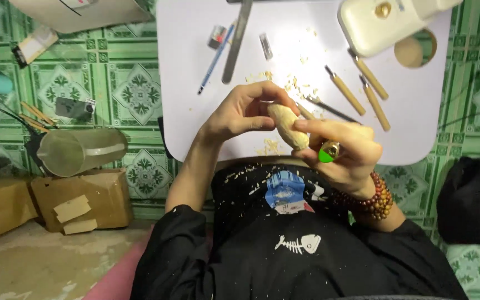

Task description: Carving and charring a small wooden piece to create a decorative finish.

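Both hands (301,130) grip a pale wooden piece (288,125).

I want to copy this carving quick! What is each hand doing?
Left hand: closed on the top of the wooden piece.
Right hand: closed on the wooden piece and a green-ended carving tool.

Chisels (362,91) on table (184,83)

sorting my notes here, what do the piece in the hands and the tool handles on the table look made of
Carved piece, held by both hands: pale bare wood, apparently unfinished; matching shavings lie around it. Tool handles: light tan wood, smooth, with dark metal tips. Table: white, smooth, probably plastic or laminate.
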